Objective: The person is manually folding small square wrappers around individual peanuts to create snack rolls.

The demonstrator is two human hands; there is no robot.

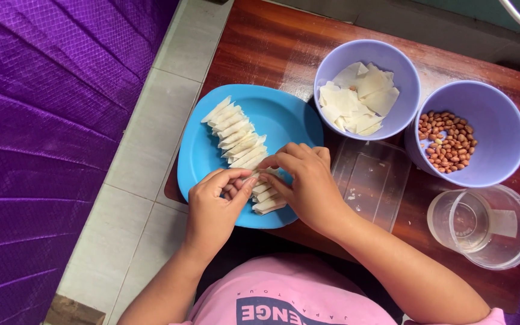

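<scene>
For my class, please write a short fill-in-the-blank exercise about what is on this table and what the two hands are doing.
1. The rolled wrappers lie in a row on a plate coloured ____.
2. The bowl of peanuts stands at the table's ____ side.
3. The left hand and right hand together pinch a ____.

Missing words: blue; right; wrapper

Left hand (215,201): palm down, wrist straight, forearm bare and rising from the lower edge of view; thumb and forefinger curled inward, tips pinched together.
Right hand (308,180): knuckles up, fingers bent and spread, tips turned toward the left hand and meeting it; forearm bare, crossing in from the lower right.
Grip of either hand: apparently closed in a pinch, though the fingertips hide one another.
</scene>
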